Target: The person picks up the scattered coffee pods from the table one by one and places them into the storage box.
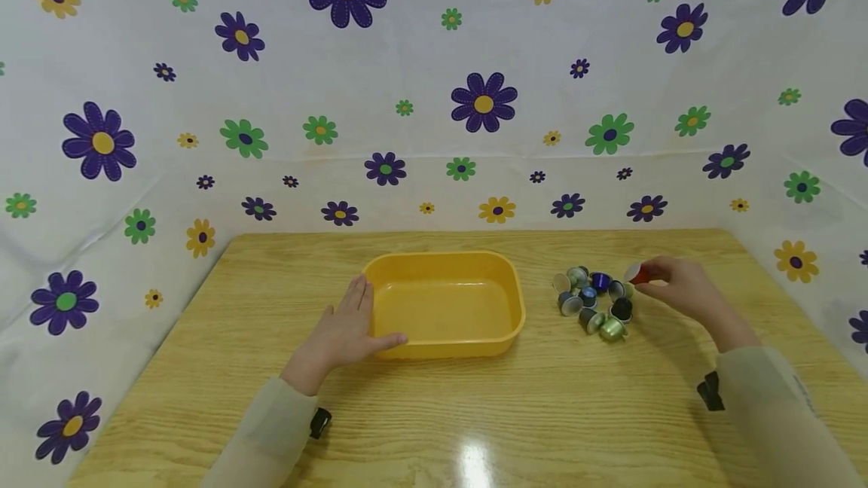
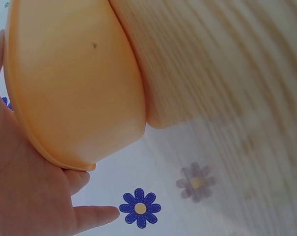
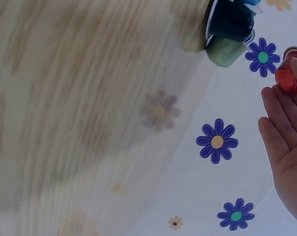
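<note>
A yellow plastic basin sits on the wooden table, its inside bare. My left hand rests against its left rim with fingers straight and thumb along the front edge; the left wrist view shows the palm beside the basin wall. In my right hand, a red coffee capsule is pinched between thumb and fingers, also seen in the right wrist view as a shiny red capsule. Just left of that hand lies a loose group of coffee capsules in blue, black, green and silver.
The wooden table reaches back to a white cloth printed with purple, green and yellow flowers, which also hangs at both sides. A dark capsule and a green one stand nearest the right wrist camera.
</note>
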`<state>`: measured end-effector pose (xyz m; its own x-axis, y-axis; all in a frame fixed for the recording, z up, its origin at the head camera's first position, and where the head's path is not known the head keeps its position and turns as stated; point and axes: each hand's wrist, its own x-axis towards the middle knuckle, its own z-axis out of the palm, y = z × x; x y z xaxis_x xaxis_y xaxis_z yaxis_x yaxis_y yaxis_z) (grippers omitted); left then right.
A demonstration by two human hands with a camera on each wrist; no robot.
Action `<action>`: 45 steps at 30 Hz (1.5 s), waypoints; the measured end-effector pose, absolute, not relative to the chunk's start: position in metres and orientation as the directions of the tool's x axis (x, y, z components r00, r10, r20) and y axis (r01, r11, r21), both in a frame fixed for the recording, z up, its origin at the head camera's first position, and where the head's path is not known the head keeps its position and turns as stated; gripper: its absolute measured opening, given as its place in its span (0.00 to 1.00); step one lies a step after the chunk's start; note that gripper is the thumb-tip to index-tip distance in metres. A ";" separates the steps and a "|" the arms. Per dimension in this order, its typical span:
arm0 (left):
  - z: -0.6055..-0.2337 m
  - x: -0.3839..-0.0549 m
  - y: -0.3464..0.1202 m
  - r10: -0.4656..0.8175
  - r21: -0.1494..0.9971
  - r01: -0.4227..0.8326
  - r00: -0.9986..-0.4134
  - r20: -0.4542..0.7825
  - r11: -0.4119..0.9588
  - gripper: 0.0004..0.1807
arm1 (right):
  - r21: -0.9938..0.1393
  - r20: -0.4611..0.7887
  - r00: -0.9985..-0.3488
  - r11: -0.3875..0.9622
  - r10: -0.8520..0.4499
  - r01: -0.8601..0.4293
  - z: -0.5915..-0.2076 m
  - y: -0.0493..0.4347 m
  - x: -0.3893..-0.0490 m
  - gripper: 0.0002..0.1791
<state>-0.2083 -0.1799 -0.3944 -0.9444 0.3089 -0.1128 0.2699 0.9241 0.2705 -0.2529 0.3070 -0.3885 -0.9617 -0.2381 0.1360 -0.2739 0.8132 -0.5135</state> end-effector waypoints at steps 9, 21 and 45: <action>-0.396 -0.210 -0.180 0.310 0.257 0.276 -0.945 -0.101 0.926 0.62 | -0.498 0.204 -0.930 0.785 -0.307 -0.369 -0.381 0.284 -0.248 0.21; -0.398 -0.209 -0.179 0.306 0.258 0.273 -0.947 -0.096 0.927 0.61 | -0.543 0.216 -0.908 0.729 -0.358 -0.416 -0.371 0.253 -0.242 0.22; -0.402 -0.210 -0.180 0.306 0.270 0.276 -0.949 -0.075 0.923 0.61 | -0.595 0.276 -0.843 0.607 -0.462 -0.527 -0.372 0.218 -0.247 0.18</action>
<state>-0.2105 -0.1800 -0.4016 -0.9491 0.3059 -0.0751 0.2760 0.9225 0.2699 -0.2474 0.2178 -0.3718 -0.8429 -0.4617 0.2762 -0.5273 0.6071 -0.5945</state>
